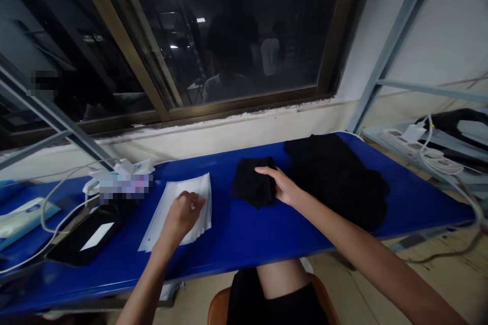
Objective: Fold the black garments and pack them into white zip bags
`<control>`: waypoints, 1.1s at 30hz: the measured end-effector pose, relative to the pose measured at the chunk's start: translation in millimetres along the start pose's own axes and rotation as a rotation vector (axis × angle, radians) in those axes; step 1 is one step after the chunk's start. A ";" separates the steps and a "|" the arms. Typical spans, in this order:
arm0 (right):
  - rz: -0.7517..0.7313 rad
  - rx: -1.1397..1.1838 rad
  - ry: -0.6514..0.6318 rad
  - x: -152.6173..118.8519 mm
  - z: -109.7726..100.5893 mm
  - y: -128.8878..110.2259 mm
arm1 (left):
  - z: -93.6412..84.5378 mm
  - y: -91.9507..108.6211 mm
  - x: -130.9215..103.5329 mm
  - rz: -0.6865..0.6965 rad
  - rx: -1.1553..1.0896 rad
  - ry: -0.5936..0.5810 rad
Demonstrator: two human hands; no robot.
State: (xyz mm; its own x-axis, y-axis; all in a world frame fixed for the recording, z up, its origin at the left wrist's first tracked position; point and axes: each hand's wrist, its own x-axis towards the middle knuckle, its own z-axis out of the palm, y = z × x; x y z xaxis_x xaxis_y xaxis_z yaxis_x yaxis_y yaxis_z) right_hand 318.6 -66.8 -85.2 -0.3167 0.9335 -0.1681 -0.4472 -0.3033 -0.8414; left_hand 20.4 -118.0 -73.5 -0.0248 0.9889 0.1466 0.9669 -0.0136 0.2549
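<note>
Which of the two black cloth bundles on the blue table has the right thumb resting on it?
The smaller bundle, the left one: the right hand grasps its edge. The larger bundle spreads wider, further right.

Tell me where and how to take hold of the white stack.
I'd pinch the white stack by its right edge, coming in from the right, above and below the layers. They lie flat and slightly fanned there, and blue table shows beside that edge, while the left hand is over the middle.
</note>
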 end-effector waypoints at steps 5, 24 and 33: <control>0.046 -0.066 0.004 -1.2 2.7 3.5 | 2.9 -10.5 2.7 0.015 -0.209 -0.090; -0.061 -0.019 0.035 -7.2 5.5 -0.8 | -51.9 47.2 -26.0 -0.071 0.136 0.538; -0.179 -0.298 -0.074 -16.3 -3.2 -15.8 | 13.6 110.0 32.3 0.342 0.006 0.196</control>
State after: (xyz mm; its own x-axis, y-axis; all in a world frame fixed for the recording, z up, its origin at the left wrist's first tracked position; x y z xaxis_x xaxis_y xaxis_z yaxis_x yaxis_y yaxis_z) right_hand 333.5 -76.7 -70.8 -0.3198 0.9472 0.0240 -0.2413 -0.0569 -0.9688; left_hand 129.4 -85.5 -53.8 0.2516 0.8805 0.4018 0.9293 -0.3358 0.1539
